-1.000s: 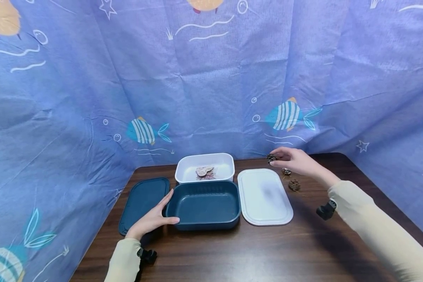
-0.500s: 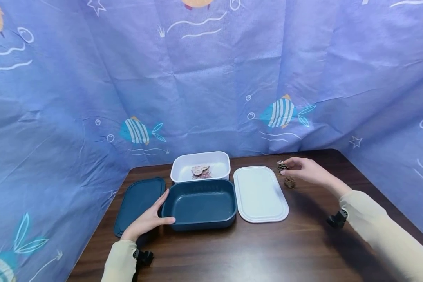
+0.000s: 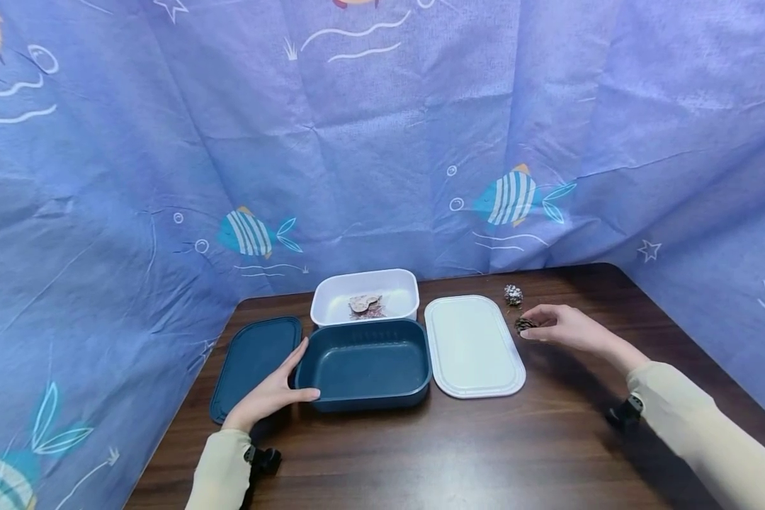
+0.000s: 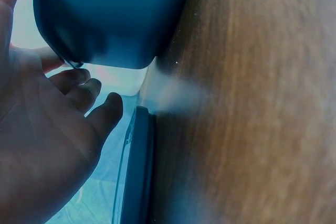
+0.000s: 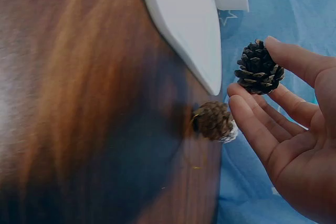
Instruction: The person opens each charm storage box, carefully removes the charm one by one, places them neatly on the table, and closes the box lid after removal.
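Note:
My right hand (image 3: 570,329) pinches a dark pine cone (image 5: 257,69) between thumb and fingertips, above the table right of the white lid (image 3: 474,347). Below it in the right wrist view lies a brown pine cone (image 5: 212,120); the head view hides that one behind the hand. A white-tipped pine cone (image 3: 513,295) rests farther back. At the left end of the dark blue container (image 3: 372,404) is my left hand (image 3: 270,397), holding it by the rim with thumb and index finger. Its other fingers are loosely bent in the left wrist view.
Behind the blue container stands a white container (image 3: 331,294) with a flat wooden-looking piece (image 3: 364,303) and reddish shreds inside. A dark blue lid (image 3: 255,361) lies at the left. A fish-print curtain (image 3: 382,177) surrounds the wooden table (image 3: 459,453).
My right hand has moved rightward and toward me with the dark pine cone, coming over the brown one and uncovering the white-tipped one. The left hand stays on the blue container.

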`<action>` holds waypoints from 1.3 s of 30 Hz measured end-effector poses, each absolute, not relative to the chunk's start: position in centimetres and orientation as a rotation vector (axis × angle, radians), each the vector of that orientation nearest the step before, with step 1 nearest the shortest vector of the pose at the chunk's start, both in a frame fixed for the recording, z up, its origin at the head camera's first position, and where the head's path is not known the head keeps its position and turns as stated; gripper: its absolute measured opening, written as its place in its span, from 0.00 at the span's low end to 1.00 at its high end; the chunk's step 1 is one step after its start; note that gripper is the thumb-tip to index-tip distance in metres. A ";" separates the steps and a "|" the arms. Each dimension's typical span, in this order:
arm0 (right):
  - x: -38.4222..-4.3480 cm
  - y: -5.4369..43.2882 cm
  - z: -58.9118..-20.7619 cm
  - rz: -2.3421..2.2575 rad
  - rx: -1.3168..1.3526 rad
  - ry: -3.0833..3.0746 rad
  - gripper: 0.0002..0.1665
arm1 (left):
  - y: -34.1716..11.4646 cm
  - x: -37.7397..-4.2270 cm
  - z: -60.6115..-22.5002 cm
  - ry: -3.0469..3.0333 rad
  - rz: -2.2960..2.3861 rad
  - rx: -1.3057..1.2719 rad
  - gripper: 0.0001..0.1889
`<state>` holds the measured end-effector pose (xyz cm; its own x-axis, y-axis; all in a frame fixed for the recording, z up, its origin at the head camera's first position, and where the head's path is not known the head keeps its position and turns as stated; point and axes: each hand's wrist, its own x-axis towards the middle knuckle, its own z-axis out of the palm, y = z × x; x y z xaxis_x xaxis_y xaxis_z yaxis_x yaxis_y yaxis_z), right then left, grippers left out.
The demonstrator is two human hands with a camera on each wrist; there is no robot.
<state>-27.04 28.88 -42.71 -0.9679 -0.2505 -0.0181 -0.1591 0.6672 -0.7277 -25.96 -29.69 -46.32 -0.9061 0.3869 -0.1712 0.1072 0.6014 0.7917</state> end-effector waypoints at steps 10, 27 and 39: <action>-26.1 29.3 -43.8 -0.984 -0.348 2.863 0.31 | -29.7 -26.0 -46.2 2.511 1.210 0.419 0.56; -25.6 29.6 -45.2 -1.043 -0.342 2.792 0.32 | -29.6 -26.0 -46.2 2.496 1.225 0.414 0.55; -25.3 29.9 -44.6 -0.810 -0.484 2.900 0.30 | -29.6 -25.9 -46.5 2.500 1.227 0.406 0.55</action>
